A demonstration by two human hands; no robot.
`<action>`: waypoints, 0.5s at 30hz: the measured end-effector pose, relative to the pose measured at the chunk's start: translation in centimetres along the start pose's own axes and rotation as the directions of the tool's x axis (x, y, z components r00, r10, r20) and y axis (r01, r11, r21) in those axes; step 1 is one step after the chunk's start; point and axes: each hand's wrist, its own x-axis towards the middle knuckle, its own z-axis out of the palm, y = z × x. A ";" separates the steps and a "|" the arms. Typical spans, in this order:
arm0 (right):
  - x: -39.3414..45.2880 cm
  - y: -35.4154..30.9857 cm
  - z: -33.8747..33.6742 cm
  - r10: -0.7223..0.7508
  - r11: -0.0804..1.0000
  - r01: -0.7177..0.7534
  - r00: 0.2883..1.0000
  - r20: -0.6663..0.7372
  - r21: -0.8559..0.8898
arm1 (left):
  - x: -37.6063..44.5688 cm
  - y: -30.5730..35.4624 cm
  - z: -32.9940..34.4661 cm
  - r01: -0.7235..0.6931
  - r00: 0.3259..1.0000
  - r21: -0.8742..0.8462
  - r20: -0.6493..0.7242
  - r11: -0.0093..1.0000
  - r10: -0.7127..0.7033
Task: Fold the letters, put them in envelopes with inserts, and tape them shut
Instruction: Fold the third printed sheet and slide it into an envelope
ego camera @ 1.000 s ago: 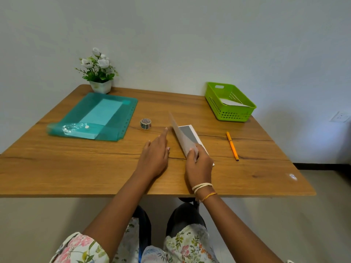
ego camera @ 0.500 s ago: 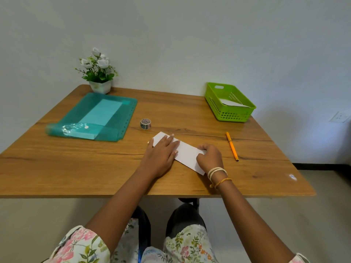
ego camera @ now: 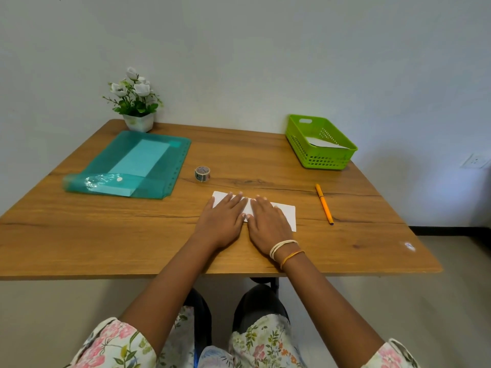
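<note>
We've got both the left hand [ego camera: 222, 218] and right hand [ego camera: 268, 221] spread flat on the folded paper [ego camera: 288, 214], just this side of the tape roll [ego camera: 202, 173], so we'd press outward for a sharp crease.

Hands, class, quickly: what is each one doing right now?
Left hand: open, fingers straight, pressing flat on the paper.
Right hand: open, also pressing flat on it.
</note>
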 end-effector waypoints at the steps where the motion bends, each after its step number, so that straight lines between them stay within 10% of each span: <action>1: 0.1 0.0 0.1 0.006 1.000 -0.006 1.000 0.026 -0.007 | 0.0 0.0 0.0 0.012 1.000 0.006 0.000 1.000 -0.012; 15: -1.2 3.8 -0.6 0.224 0.972 -0.220 0.973 0.052 -0.084 | -0.2 -0.2 0.6 0.251 0.967 0.009 -0.054 0.968 -0.250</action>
